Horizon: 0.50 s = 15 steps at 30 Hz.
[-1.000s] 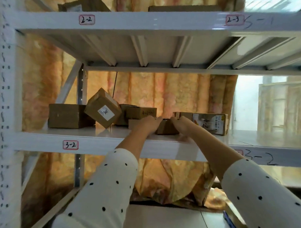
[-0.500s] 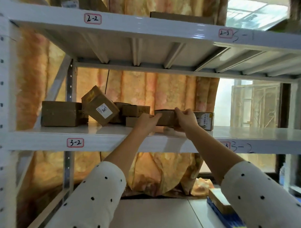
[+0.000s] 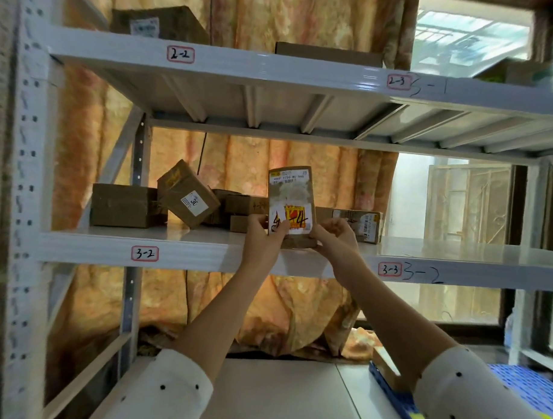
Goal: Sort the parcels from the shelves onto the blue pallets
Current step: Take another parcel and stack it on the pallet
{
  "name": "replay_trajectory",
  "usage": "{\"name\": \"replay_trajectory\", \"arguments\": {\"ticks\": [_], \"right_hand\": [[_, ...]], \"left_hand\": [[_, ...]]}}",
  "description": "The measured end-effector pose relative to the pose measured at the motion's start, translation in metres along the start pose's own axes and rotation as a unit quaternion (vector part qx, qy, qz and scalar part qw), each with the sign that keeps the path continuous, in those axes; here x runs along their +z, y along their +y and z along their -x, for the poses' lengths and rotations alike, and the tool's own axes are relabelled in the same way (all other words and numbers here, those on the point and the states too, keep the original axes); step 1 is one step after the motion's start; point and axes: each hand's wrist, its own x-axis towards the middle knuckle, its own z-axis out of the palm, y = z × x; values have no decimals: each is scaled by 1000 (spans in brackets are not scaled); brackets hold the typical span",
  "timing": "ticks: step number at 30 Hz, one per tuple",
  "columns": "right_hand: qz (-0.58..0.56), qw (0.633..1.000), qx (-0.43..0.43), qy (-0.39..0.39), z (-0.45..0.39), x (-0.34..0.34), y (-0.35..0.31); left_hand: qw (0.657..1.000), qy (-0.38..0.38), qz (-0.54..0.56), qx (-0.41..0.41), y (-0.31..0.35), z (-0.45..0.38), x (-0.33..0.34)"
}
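Both hands (image 3: 299, 238) grip parcel (image 3: 293, 197) (held upright).

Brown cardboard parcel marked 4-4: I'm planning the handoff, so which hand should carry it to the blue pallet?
Right hand: it grips the parcel, and the blue pallet lies lower right.

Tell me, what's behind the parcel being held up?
Behind the held parcel, small brown boxes and a labelled box sit on the shelf. Whatever lies directly behind it is hidden.
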Motion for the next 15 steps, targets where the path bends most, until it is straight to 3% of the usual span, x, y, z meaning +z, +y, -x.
{"name": "replay_trajectory", "arguments": {"ticks": [7, 15], "right_hand": [[-42, 996, 40, -73, 21, 1, 0], [-40, 998, 46, -16, 51, -26, 7]], "left_hand": [[999, -26, 26, 26, 5, 16, -10], [990, -134, -13, 39, -5, 25, 7]]}}
